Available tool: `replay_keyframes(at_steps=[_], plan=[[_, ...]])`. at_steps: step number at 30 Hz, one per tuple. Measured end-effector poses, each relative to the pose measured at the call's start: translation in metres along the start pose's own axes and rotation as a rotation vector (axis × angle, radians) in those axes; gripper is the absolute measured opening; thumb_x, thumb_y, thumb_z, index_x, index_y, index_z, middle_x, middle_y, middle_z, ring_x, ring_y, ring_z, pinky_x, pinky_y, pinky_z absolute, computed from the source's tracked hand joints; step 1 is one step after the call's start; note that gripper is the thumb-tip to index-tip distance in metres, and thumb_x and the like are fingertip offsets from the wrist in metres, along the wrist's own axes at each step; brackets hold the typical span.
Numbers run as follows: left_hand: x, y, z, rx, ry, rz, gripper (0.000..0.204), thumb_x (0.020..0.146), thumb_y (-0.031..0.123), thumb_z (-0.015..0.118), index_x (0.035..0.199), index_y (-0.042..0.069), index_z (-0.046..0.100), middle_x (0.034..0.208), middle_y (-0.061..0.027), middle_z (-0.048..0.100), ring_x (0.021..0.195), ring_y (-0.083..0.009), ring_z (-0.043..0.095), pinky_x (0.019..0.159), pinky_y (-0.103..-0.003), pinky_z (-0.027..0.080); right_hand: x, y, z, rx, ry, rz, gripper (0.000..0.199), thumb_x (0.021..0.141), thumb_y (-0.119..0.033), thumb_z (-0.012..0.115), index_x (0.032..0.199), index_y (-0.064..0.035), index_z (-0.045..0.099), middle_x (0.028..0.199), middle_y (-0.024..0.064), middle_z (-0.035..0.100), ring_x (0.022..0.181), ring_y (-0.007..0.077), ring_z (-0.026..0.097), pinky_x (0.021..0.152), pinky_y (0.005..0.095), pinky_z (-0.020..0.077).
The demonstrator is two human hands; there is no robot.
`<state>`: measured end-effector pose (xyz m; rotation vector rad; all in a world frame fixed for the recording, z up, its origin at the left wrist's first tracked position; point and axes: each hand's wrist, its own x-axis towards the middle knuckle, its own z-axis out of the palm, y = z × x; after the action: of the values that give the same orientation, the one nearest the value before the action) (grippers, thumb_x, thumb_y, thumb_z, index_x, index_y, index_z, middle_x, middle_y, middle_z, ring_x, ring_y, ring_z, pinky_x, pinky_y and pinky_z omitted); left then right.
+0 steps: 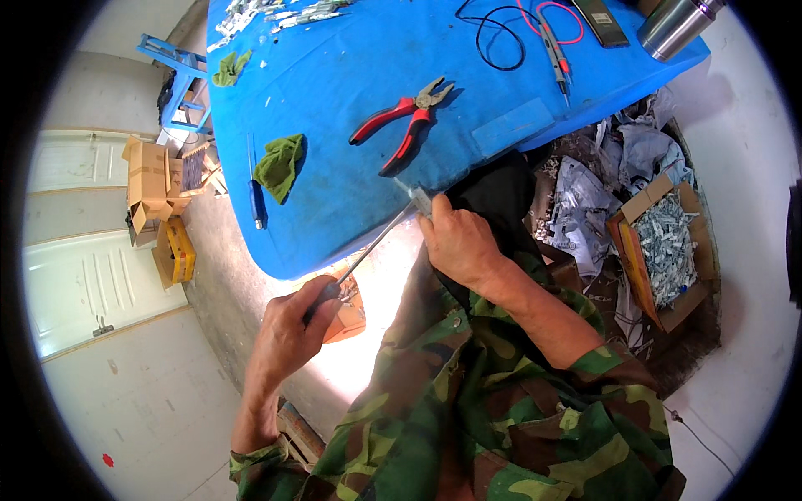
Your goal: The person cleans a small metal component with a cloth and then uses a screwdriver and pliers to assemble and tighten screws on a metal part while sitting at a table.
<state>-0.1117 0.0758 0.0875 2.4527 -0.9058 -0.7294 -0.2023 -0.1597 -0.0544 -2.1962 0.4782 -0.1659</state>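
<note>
My left hand (286, 332) is wrapped round the dark handle of a screwdriver (374, 245), off the table's near edge. Its long metal shaft slants up and right, and its tip meets a small pale grey piece (420, 200). That piece is pinched in the fingers of my right hand (461, 240), just over the near edge of the blue-covered table (351, 209); its kind is too small to tell. Beyond it lie red-and-black combination pliers (418, 110) with spread handles. A green cloth (281, 165) and a second, blue-handled screwdriver (256, 196) rest at the left.
Thin pale parts (309, 13) are heaped at the far left, near another green cloth (231, 68). Test probes (553, 52), a dark phone-like device (600, 22) and a steel flask (675, 27) stand far right. A carton of scraps (666, 250) sits right of my lap.
</note>
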Motion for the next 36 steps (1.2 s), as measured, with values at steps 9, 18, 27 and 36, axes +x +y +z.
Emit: replay_keyframes(at_steps=[9, 18, 27, 36], plan=[[0.001, -0.004, -0.001, 0.02, -0.015, 0.028, 0.032, 0.101, 0.022, 0.066, 0.123, 0.0, 0.065, 0.071, -0.0108, 0.065, 0.06, -0.0176, 0.063, 0.058, -0.033, 0.049, 0.002, 0.001, -0.003, 0.029, -0.001, -0.012, 0.027, 0.098, -0.022, 0.061, 0.093, 0.002, 0.05, 0.067, 0.0295, 0.064, 0.068, 0.0498, 0.065, 0.065, 0.0595, 0.0532], [0.014, -0.034, 0.001, -0.561, -0.279, -0.235, 0.045, 0.106, 0.038, 0.059, 0.123, -0.003, 0.064, 0.061, 0.001, 0.056, 0.041, -0.004, 0.042, 0.039, -0.023, 0.032, 0.003, 0.014, -0.002, 0.094, -0.03, -0.071, 0.028, 0.099, -0.024, 0.062, 0.093, 0.001, 0.052, 0.069, 0.0275, 0.064, 0.069, 0.0494, 0.064, 0.063, 0.0598, 0.0495], [0.011, -0.031, 0.003, -0.47, -0.199, -0.235, 0.049, 0.103, 0.044, 0.062, 0.119, -0.001, 0.069, 0.065, 0.0011, 0.058, 0.054, -0.0066, 0.05, 0.049, -0.025, 0.039, 0.004, 0.013, -0.002, 0.166, -0.048, -0.022, 0.027, 0.1, -0.024, 0.061, 0.095, 0.0009, 0.052, 0.07, 0.0275, 0.065, 0.07, 0.0497, 0.064, 0.065, 0.0606, 0.0482], [0.007, -0.024, 0.003, -0.221, -0.108, -0.078, 0.06, 0.101, 0.054, 0.062, 0.12, -0.001, 0.069, 0.066, -0.0011, 0.059, 0.053, -0.0082, 0.052, 0.049, -0.029, 0.041, 0.005, 0.01, -0.005, 0.173, -0.064, -0.008, 0.027, 0.098, -0.021, 0.062, 0.092, 0.003, 0.05, 0.069, 0.0309, 0.062, 0.072, 0.0531, 0.062, 0.067, 0.0614, 0.0471]])
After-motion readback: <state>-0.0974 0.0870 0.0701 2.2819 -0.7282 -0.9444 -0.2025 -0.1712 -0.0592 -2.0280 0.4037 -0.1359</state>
